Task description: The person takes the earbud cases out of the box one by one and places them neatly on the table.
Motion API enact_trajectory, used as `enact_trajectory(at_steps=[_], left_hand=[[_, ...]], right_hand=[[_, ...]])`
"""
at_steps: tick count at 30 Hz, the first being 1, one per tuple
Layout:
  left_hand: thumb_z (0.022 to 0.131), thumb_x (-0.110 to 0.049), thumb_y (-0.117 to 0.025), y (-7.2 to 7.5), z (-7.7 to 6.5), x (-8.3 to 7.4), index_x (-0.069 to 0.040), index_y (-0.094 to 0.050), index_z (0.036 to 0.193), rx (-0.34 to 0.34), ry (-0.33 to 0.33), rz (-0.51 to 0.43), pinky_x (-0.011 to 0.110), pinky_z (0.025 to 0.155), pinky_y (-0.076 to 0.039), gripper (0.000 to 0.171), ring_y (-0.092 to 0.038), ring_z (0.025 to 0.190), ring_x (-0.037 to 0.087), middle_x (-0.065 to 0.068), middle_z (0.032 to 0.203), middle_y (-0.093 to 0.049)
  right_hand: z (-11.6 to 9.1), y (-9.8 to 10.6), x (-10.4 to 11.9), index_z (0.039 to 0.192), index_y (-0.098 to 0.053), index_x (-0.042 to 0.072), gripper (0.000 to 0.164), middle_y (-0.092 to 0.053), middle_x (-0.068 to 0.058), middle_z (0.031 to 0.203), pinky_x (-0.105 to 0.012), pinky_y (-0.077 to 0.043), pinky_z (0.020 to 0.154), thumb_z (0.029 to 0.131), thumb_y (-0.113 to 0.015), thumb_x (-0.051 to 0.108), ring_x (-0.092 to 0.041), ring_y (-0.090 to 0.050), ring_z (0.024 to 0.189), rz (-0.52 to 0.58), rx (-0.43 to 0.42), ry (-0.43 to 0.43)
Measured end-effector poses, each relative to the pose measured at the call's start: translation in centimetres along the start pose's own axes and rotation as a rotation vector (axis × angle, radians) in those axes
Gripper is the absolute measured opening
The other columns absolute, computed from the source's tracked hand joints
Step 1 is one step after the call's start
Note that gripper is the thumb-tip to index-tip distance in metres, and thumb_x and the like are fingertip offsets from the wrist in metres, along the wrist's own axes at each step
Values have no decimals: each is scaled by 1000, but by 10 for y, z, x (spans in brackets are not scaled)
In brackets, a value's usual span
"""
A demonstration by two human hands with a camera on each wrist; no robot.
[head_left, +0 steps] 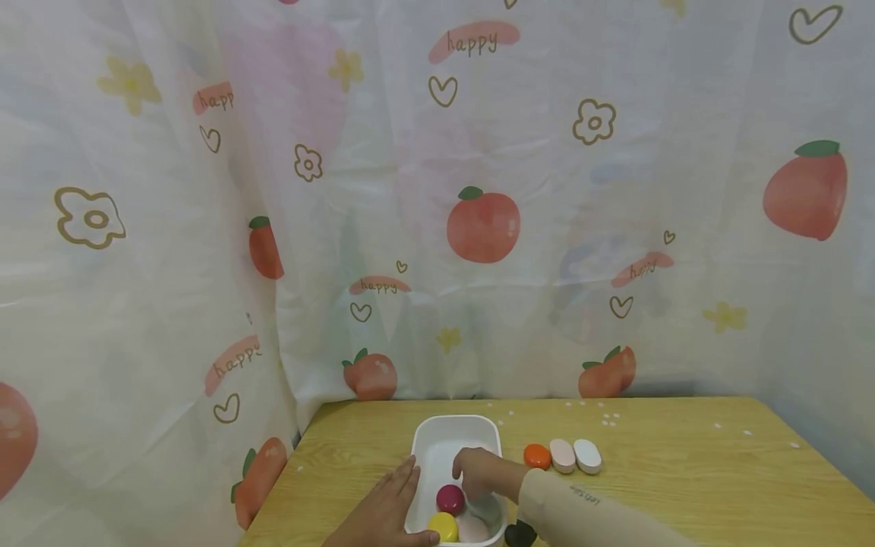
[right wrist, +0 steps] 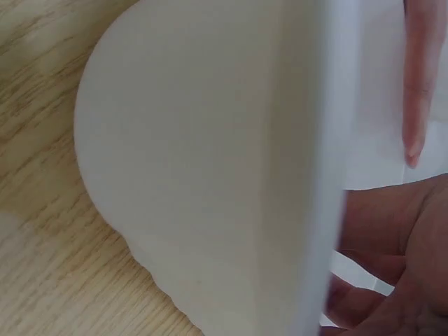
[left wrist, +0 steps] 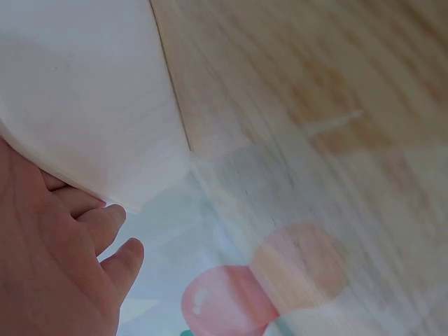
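A white rectangular bin [head_left: 428, 438] stands near the front of the table. My left hand [head_left: 384, 507] lies along its left side, fingers extended against the rim, thumb at the near end by a yellow round piece [head_left: 443, 526]. In the left wrist view, the left hand's fingers [left wrist: 105, 224] rest against the white wall. My right hand [head_left: 481, 472] reaches down over the right rim into the bin, fingers bent. Below it lie a magenta round piece [head_left: 450, 499] and a pale pink piece [head_left: 472, 529]. In the right wrist view, the rim hides that hand's fingertips; whether they hold something, I cannot tell.
To the bin's right sit an orange piece [head_left: 537, 456], a pale pink oval [head_left: 563, 456] and a white oval [head_left: 588, 456] in a row. A black object [head_left: 521, 534] lies beside the bin, partly under the right sleeve [head_left: 581, 509]. A printed curtain [head_left: 519, 334] hangs behind the wooden table [head_left: 711, 479].
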State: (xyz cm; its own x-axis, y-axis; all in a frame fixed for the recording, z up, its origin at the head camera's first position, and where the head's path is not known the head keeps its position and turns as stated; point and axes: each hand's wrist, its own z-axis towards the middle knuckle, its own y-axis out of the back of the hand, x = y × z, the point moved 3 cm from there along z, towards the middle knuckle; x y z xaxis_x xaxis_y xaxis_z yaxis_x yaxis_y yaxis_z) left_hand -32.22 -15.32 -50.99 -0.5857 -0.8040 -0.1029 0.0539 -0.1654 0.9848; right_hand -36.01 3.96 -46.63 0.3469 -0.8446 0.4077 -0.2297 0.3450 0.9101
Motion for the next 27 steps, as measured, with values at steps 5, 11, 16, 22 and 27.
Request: enact_trajectory(at_steps=[5, 11, 16, 22, 27], left_hand=[[84, -77, -45, 2, 0, 0, 3, -33, 149, -6, -14, 0, 53, 107, -33, 104, -30, 140, 28, 17, 155, -29], [84, -77, -45, 4, -2, -1, 2, -34, 149, -5, -10, -8, 52, 106, -34, 103, -31, 140, 27, 16, 155, -29], [84, -78, -44, 5, -2, -2, 2, -34, 149, -8, -15, 12, 51, 106, -35, 103, -31, 140, 27, 17, 155, -29], [84, -79, -42, 5, -1, -3, 3, -34, 148, -20, -22, 37, 51, 107, -34, 104, -32, 139, 27, 17, 155, -30], [84, -79, -42, 3, -2, -3, 3, -35, 148, -27, -30, 40, 50, 107, -35, 104, -32, 139, 28, 17, 154, -31]], right_hand=[[3, -3, 3, 92, -70, 6, 26, -62, -1, 79, -31, -54, 66, 70, -74, -7, -15, -56, 69, -51, 57, -42], [8, -8, 2, 93, -65, 6, 22, -60, -6, 85, -43, -57, 59, 76, -76, -3, -24, -61, 72, 36, 120, -171], [7, -8, -3, 84, -58, 4, 25, -55, -7, 76, -39, -57, 55, 75, -82, 6, -23, -60, 64, 38, 71, -155], [4, -9, -4, 78, -52, 6, 35, -53, -4, 67, -27, -49, 49, 76, -83, 22, -15, -53, 52, -14, 24, -73], [5, -14, -5, 75, -51, 6, 37, -53, -4, 64, -27, -49, 46, 76, -84, 24, -15, -54, 48, -8, 5, -66]])
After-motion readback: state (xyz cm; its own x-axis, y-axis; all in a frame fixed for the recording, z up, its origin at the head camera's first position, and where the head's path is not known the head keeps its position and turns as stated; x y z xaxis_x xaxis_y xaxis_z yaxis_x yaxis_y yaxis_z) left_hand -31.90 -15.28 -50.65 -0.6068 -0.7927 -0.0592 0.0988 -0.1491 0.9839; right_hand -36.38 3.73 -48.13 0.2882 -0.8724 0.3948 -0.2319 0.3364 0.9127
